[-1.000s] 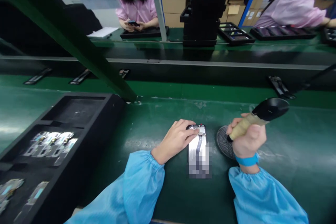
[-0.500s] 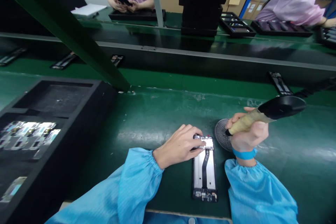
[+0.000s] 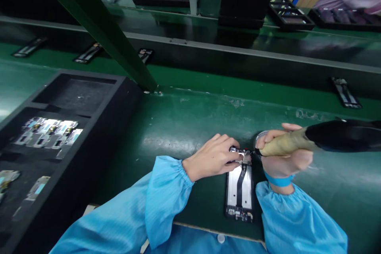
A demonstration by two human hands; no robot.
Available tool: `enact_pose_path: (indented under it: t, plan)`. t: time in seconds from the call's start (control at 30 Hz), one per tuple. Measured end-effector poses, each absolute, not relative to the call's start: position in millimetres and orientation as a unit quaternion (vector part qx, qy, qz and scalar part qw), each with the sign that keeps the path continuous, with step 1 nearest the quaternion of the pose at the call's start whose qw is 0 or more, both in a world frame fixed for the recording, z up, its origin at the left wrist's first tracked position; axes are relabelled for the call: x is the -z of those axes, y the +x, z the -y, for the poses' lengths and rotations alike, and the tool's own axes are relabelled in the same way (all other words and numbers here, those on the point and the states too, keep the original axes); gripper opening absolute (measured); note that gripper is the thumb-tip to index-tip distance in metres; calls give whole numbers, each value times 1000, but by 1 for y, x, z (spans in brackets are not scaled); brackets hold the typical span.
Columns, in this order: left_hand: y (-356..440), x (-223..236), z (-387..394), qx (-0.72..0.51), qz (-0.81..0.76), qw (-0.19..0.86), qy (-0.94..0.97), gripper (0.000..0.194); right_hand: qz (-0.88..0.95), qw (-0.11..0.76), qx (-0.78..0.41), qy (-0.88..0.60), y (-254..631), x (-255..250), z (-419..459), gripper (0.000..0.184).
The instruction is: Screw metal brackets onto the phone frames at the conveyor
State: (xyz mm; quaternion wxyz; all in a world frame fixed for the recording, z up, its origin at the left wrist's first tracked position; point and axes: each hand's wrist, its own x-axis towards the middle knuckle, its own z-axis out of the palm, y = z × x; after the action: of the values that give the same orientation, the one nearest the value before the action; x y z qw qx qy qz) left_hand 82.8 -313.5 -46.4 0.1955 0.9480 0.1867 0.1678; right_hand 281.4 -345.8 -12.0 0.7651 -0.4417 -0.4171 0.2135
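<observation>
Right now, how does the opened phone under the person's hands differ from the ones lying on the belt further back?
The opened phone lies lengthwise, near the person; the belt phones lie slanted, farther off. The left hand presses its top while the right hand brings an electric screwdriver there; the belt phones lie untouched. All lie flat.

The person wears light blue sleeves (image 3: 166, 202) with gathered elastic cuffs. A blue band (image 3: 278, 179) circles the right wrist. Both hands, left (image 3: 212, 158) and right (image 3: 284, 158), are bare.
</observation>
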Motion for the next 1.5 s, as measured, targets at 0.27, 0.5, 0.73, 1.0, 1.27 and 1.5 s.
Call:
enact_pose_path:
  t: [0.27, 0.5, 0.73, 1.0, 1.27, 1.5]
  plan:
    - [83, 47, 313, -191, -182, 192, 945, 19, 420, 775, -212, -423, 280, 18, 345, 50]
    - [84, 46, 313, -180, -183, 189, 948, 19, 435, 775, -223, -400, 276, 23, 346, 48]
    - [82, 46, 313, -179, -177, 190, 949, 21, 432, 779, -192, -411, 281, 22, 345, 54]
    - [80, 49, 313, -196, -173, 198, 945, 21, 388, 790, -103, -463, 317, 17, 338, 63]
    - [79, 50, 314, -199, -174, 222, 939, 20, 383, 784, -109, -476, 306, 24, 341, 50]
    - [83, 50, 312, -230, -213, 284, 906, 28, 409, 783, -115, -454, 318, 27, 341, 50]
